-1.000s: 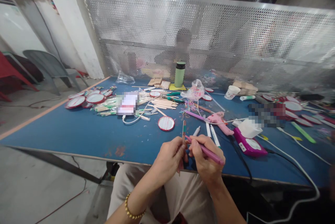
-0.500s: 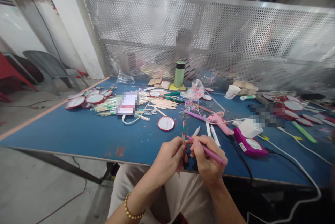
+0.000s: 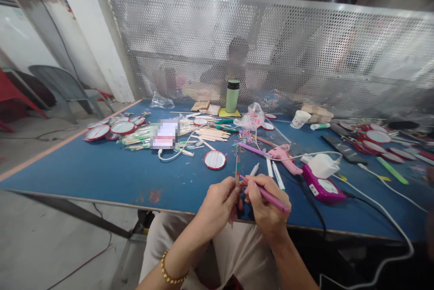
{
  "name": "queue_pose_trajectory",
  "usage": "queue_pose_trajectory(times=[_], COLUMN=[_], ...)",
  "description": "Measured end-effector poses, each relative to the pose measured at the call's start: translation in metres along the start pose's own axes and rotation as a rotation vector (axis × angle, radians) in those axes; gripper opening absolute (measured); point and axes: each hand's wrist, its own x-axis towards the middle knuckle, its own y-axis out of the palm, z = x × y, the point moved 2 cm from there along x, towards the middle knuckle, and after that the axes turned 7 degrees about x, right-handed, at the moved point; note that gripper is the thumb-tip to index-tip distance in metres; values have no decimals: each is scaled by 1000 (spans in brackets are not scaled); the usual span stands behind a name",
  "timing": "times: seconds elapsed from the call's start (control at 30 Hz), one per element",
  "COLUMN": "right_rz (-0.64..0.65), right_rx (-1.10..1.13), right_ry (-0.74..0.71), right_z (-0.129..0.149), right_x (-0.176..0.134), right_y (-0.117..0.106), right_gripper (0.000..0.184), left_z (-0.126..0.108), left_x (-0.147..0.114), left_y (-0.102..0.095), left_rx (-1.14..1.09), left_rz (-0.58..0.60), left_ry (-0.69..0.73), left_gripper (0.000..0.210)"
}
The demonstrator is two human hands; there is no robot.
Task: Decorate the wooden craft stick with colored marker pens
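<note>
My left hand [image 3: 219, 199] is closed around a thin wooden stick [image 3: 238, 166], held upright near the table's front edge. Green and brownish colour shows on the stick's upper part. A pink marker pen [image 3: 273, 199] lies in the grip of my right hand [image 3: 269, 215], its tip at the stick just above my left fingers. Beyond my hands, a round white disc with a red rim [image 3: 214, 160] lies flat on the blue table [image 3: 111, 177]. Two white markers [image 3: 278, 176] rest right of centre, behind my right hand.
A pink glue gun [image 3: 285, 158] lies beyond my right hand, near a magenta power box [image 3: 322, 185] with trailing cables. Further back are a phone [image 3: 165, 134], loose wooden sticks [image 3: 213, 134], a green bottle [image 3: 232, 96] and a paper cup [image 3: 300, 119]. Red-rimmed discs [image 3: 378, 136] are piled at right.
My right hand and the pink marker have shifted slightly left, with the marker's tip still at the stick. My left hand stays almost where it was.
</note>
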Motion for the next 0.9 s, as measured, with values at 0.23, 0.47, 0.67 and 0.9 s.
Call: queue_pose_trajectory(times=[0.23,0.47,0.67,0.9], right_rz=[-14,-2,0,-4], right_rx=[0,19,-9,-22], right_ry=[10,-1,-3,14], right_z=[-1,0,-1,1], right_x=[-1,1,0,2], right_y=[0,0,1,1], right_gripper=[13,13,13,13], left_z=[1,1,-1,0], left_x=[1,1,1,1], left_y=[0,0,0,0], left_rx=[2,-8,16,1], left_rz=[-1,-13,-7,5], left_ry=[-4,3,2,-4], left_gripper=[40,40,39,40])
